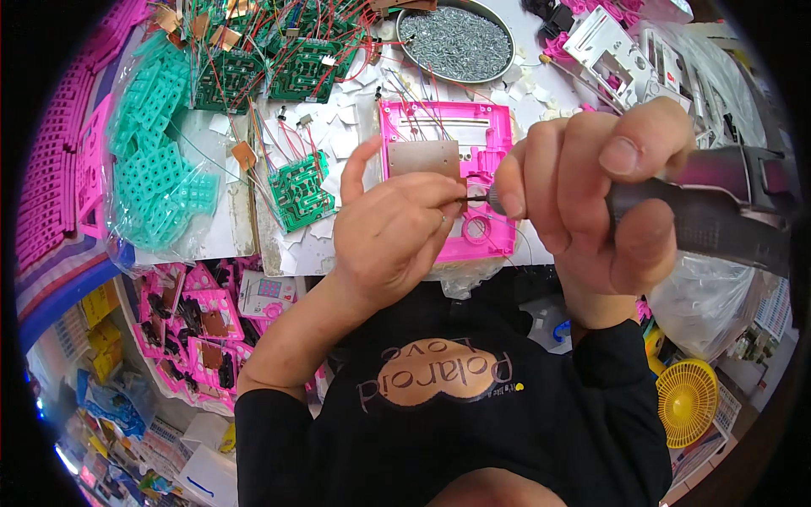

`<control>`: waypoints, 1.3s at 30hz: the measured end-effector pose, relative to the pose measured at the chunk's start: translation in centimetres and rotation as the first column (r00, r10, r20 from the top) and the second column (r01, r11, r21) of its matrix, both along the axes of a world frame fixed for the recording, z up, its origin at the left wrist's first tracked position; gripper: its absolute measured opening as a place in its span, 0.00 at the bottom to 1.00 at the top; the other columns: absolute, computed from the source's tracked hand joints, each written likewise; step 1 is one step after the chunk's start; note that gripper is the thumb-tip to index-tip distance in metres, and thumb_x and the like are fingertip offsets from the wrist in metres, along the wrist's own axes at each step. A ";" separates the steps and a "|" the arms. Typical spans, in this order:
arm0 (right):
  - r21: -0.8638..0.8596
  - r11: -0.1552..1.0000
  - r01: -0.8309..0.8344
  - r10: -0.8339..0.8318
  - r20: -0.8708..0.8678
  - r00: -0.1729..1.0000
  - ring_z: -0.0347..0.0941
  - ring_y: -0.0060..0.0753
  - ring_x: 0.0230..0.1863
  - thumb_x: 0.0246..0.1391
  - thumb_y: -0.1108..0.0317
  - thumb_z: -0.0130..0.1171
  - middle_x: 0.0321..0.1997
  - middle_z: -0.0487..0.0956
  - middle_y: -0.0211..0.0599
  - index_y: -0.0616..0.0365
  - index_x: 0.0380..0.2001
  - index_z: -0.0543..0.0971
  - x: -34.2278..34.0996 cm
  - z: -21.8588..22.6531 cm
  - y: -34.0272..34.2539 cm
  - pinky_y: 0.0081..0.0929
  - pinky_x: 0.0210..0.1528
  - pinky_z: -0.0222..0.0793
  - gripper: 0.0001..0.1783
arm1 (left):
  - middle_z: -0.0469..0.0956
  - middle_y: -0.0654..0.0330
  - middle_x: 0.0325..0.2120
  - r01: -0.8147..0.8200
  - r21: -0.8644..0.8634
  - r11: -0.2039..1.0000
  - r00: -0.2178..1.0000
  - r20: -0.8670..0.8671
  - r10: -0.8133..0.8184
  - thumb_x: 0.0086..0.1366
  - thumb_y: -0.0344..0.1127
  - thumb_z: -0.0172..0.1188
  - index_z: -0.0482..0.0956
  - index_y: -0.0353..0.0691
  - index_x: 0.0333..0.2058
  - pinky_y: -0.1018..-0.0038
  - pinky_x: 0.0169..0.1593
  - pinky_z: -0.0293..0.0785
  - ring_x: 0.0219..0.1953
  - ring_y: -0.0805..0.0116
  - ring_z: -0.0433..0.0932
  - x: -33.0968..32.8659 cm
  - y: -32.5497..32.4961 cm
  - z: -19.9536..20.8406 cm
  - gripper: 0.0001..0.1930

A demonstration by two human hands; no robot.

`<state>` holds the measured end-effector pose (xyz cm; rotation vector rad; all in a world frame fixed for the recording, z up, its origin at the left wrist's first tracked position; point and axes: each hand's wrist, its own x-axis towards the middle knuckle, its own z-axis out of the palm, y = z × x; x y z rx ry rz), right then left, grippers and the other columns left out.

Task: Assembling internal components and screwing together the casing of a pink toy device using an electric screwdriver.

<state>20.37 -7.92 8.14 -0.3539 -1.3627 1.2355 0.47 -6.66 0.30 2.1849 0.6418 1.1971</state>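
Right hand grips power screwdriver over pink housing

Its fingers clamp around the dark tool, which lies nearly level, the slim bit pointing left. Fingertips of the left hand gather at the bit's tip, by the lower right corner of a brown board; whether they pinch anything, I cannot tell. That board sits inside the housing, which lies on the white table in front of the person. Left of it rests a wired green circuit board, with teal keypads farther left. Beyond the housing stands a round metal dish full of screws.
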 end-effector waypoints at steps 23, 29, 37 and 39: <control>-0.069 0.928 0.366 -0.329 0.311 0.892 0.61 0.21 0.20 0.67 0.54 0.59 0.20 0.67 0.24 0.53 0.51 0.69 -1.1 -4.2 2.1 0.29 0.30 0.67 0.19 | 0.86 0.66 0.38 -0.072 0.015 0.997 0.945 -0.318 0.073 0.61 0.31 0.67 0.82 0.44 0.33 0.38 0.72 0.41 0.48 0.68 0.85 -0.8 0.0 -0.9 0.03; -0.024 0.999 0.042 -0.041 0.063 0.997 0.61 0.18 0.21 0.68 0.44 0.57 0.21 0.67 0.20 0.49 0.53 0.68 0.3 -0.2 1.6 0.27 0.29 0.66 0.24 | 0.86 0.66 0.36 -0.071 -0.034 0.997 0.979 -0.194 0.063 0.58 0.31 0.70 0.84 0.46 0.36 0.37 0.72 0.40 0.44 0.68 0.85 0.1 1.3 -0.1 0.07; -0.033 0.995 0.091 -0.089 0.054 0.995 0.64 0.18 0.21 0.68 0.42 0.56 0.22 0.68 0.20 0.49 0.51 0.68 0.5 -0.3 0.1 0.27 0.31 0.67 0.24 | 0.85 0.63 0.34 0.058 0.025 0.998 0.983 -0.174 -0.053 0.54 0.34 0.73 0.84 0.46 0.35 0.41 0.68 0.53 0.41 0.67 0.85 1.0 2.4 0.4 0.09; -0.036 0.992 0.120 -0.119 0.053 0.992 0.63 0.18 0.21 0.69 0.45 0.55 0.21 0.67 0.20 0.49 0.52 0.69 1.1 -0.4 0.4 0.27 0.32 0.68 0.23 | 0.85 0.60 0.34 0.184 -0.027 0.983 0.970 -0.158 -0.186 0.53 0.36 0.72 0.85 0.45 0.34 0.48 0.64 0.64 0.40 0.64 0.84 1.8 4.8 1.7 0.09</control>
